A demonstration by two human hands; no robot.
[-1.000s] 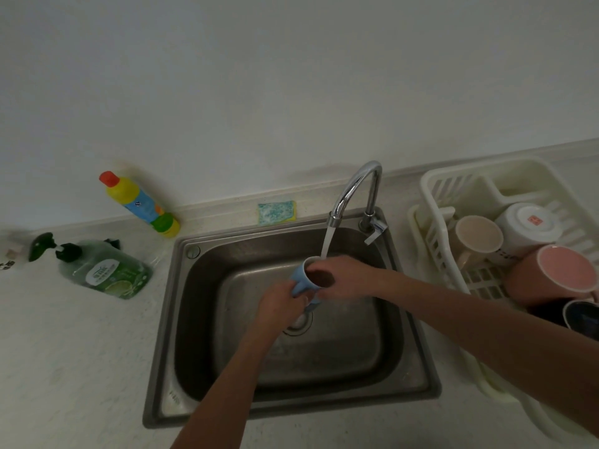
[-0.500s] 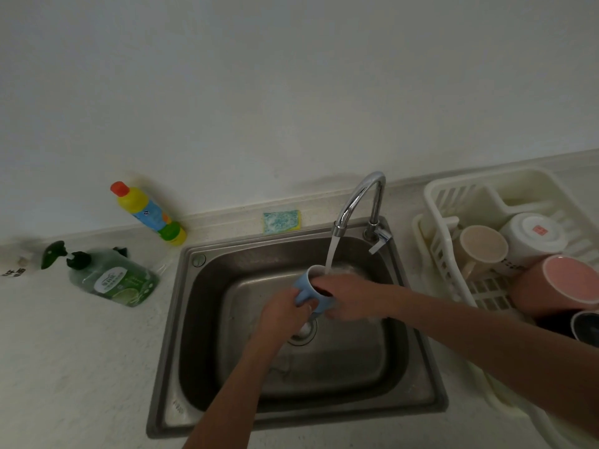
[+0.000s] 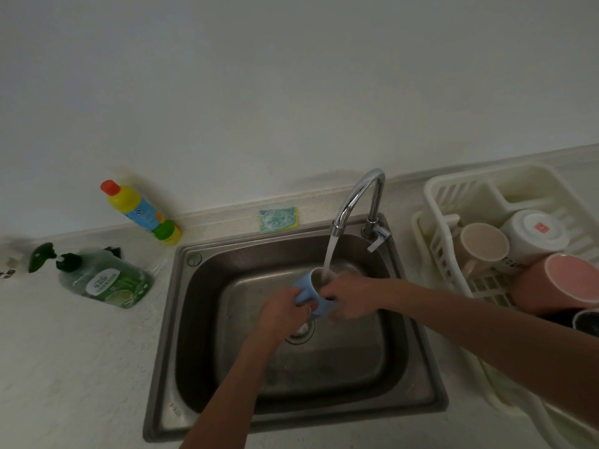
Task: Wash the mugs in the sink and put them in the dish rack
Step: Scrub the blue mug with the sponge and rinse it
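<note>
A light blue mug (image 3: 308, 291) is held over the steel sink (image 3: 418, 361), tilted with its mouth under the water running from the faucet (image 3: 356, 196). My left hand (image 3: 280, 314) grips the mug from the left, by its handle side. My right hand (image 3: 348, 294) grips its right side with fingers curled round the body. The white dish rack (image 3: 440, 202) on the right holds a beige mug (image 3: 483, 243), a white mug (image 3: 534, 233), a pink mug (image 3: 570, 278) and a dark mug (image 3: 586, 322) at the frame edge.
A green and yellow sponge (image 3: 278, 219) lies behind the sink. A yellow bottle (image 3: 139, 210) leans at the wall. A green soap bottle (image 3: 103, 280) lies on the counter at left. The drain (image 3: 301, 332) sits under my hands.
My right hand has come off the mug's mouth and now holds its side. The mug has tipped so the water stream runs into its opening. The view shifted slightly.
</note>
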